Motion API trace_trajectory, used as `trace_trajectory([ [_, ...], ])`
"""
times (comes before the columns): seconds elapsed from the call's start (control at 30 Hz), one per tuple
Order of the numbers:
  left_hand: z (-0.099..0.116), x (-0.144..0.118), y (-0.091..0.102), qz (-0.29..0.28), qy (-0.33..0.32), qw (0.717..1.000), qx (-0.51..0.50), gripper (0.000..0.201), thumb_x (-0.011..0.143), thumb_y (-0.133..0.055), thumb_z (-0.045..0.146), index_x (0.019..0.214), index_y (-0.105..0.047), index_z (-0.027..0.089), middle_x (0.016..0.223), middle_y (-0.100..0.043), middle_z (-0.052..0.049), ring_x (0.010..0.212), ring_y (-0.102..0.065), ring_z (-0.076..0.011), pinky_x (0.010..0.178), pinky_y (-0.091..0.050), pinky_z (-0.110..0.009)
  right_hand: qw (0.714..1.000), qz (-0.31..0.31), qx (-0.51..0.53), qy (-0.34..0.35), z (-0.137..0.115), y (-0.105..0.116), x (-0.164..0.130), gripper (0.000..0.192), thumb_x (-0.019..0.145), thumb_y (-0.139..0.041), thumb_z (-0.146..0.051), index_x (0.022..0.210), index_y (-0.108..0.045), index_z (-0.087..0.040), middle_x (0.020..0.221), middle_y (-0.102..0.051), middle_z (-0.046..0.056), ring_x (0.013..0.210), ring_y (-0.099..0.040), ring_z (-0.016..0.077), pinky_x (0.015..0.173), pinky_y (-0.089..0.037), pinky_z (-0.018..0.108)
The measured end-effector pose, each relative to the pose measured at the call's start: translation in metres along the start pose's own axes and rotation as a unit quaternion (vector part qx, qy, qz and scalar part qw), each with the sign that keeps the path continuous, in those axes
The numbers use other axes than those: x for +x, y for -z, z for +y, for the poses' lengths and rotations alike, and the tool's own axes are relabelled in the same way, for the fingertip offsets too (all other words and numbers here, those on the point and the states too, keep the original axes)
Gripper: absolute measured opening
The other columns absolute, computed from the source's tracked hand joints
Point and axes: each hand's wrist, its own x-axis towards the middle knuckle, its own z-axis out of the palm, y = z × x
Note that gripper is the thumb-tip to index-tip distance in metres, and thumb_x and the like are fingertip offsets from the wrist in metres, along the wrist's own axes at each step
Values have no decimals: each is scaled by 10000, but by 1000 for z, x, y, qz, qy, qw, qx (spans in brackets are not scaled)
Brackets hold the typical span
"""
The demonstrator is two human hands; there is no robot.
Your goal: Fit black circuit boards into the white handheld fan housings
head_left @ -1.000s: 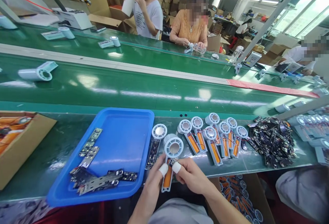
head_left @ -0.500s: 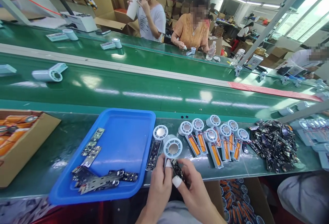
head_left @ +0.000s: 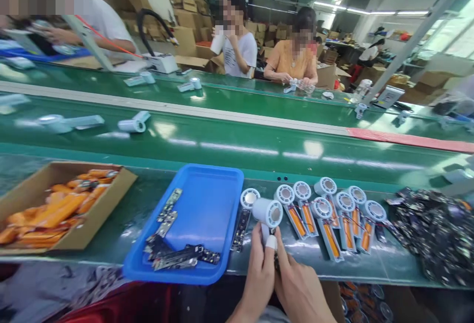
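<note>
Right now both hands, left hand (head_left: 259, 268) and right hand (head_left: 296, 283), clasp one fan housing (head_left: 268, 214) together, blue tray (head_left: 207, 214) just left, finished fan units (head_left: 329, 212) lined up right.

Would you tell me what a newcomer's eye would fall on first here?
Probably the bright blue tray at the near edge of the bench, holding dark circuit boards. Right of it, the left hand and right hand grip a white fan housing, beside a row of fan housings with orange batteries. A cardboard box of orange batteries stands far left.
</note>
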Motion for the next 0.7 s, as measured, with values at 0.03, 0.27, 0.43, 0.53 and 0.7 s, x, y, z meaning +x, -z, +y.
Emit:
trace_trajectory([
  [0.03,2,1,0,-6,-1,1000,-4,658,918,-481,520,1454,-416,144,1579,-426,-190,1487,-361,-302,1201,-337,-438,1000,18,-7,14,3,-3,0,959,805,-455,-72,1618,52,-116,914,-775,142,586,-732,272,472,-572,293],
  [0.27,19,6,2,-26,30,999,-14,526,911,-493,467,1329,-598,166,1463,-581,-152,1392,-501,-292,1172,-381,-426,990,125,59,20,6,-23,1,793,938,-320,-127,1610,100,-121,1356,-618,254,1078,-725,325,677,-644,369],
  [0.43,17,5,15,-82,-57,987,124,468,937,-454,394,1308,-652,187,1325,-684,-147,1258,-618,-307,1075,-476,-449,986,144,73,-34,3,-24,2,704,1007,-286,-186,1612,68,-127,1111,-727,192,745,-747,265,559,-616,337],
  [0.53,6,4,31,19,-223,934,280,389,947,-467,354,1213,-705,200,1184,-730,-154,1106,-680,-307,968,-528,-430,989,140,28,-30,8,-25,8,703,1004,-303,-192,1615,40,-135,941,-711,135,727,-702,257,578,-605,333],
  [0.7,-16,13,52,184,-329,783,494,423,978,-381,229,1280,-636,81,1234,-669,-235,1098,-639,-355,926,-495,-491,995,96,-22,-21,11,-22,22,756,923,-429,-140,1609,-111,-147,1052,-652,144,863,-662,290,706,-609,393],
])
